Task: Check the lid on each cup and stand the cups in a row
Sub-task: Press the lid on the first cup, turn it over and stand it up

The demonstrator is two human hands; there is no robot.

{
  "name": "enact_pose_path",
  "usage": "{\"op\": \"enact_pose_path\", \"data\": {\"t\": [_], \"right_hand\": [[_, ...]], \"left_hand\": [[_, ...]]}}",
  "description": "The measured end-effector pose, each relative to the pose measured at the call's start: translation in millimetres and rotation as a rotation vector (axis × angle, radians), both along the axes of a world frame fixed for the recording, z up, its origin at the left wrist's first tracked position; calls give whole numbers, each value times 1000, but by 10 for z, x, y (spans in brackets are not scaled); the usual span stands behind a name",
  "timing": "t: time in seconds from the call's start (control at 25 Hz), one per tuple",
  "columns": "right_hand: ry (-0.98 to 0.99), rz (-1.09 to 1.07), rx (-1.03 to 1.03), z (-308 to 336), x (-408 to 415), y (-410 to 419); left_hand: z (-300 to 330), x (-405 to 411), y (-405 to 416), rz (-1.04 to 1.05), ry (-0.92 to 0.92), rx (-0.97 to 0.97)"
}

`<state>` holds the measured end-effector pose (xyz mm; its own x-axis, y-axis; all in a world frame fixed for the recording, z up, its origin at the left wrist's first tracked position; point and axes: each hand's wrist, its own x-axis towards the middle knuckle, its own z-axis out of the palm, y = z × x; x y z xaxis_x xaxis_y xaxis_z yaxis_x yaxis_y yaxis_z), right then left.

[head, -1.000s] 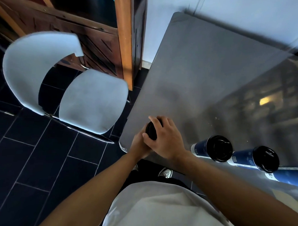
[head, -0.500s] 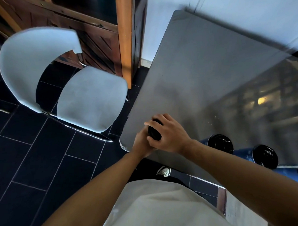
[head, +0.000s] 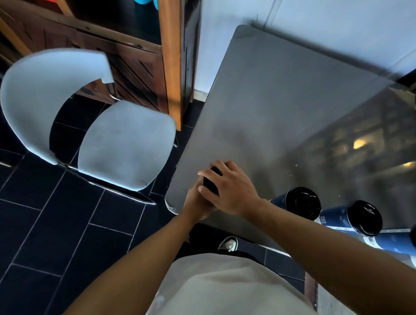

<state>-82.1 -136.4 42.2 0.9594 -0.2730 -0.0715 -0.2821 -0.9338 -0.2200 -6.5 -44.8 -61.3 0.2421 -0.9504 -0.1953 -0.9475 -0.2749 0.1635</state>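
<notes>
You are holding a cup with a black lid (head: 212,182) at the near left corner of the grey table (head: 286,108), and both of your hands are meeting on it. Your right hand (head: 229,188) is lying over the lid from above, with its fingers (head: 205,173) curling down around the rim, so only a small dark patch of the lid is showing. Your left hand (head: 197,201) is wrapping the cup from below and from the left; the cup's body is staying hidden behind it. To the right, along the near edge of the table, a second blue cup (head: 299,203) and a third blue cup (head: 353,220) are standing upright just beside each other, each wearing a black lid, and a fourth cup (head: 397,241) is showing partly at the frame's edge. A pale blue chair (head: 122,142) is standing on the dark tiled floor (head: 46,222) left of the table, in front of a wooden cabinet (head: 139,60).
</notes>
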Motion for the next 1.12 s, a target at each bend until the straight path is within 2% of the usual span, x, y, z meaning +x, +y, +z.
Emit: {"op": "enact_pose_path", "data": {"t": [0.08,0.12,0.2,0.24,0.32,0.44,0.52,0.56,0.6,0.64,0.72,0.84,0.96,1.12], "right_hand": [[61,-27,12,6,34,21],[59,-67,20,8,48,38],[12,-132,-12,1,66,85],[2,-139,-41,-2,70,101],[4,-128,-72,-8,58,125],[10,-135,-66,5,90,119],[26,-129,19,15,115,67],[26,-125,127,21,98,26],[5,-141,267,28,55,-29],[-49,-191,408,34,-14,-84],[-161,-337,610,12,-178,-157],[-182,-381,754,-56,-304,-199],[-219,-423,935,-44,-289,-296],[-204,-528,1109,-54,-218,-370]], "left_hand": [[53,6,46,-5,-61,-94],[44,0,48,-43,-179,-88],[96,-24,79,-142,-236,-35],[64,-38,77,-109,-272,-72],[75,-20,80,-80,-294,-20],[30,-8,42,-16,-119,19],[120,0,60,30,23,-72],[155,13,56,72,159,-155],[187,16,67,224,344,-287],[237,14,103,413,535,-304],[243,24,107,625,833,-242],[250,-21,105,666,933,-230],[315,-27,94,662,1177,-304],[557,-9,61,742,1321,-296]]}}
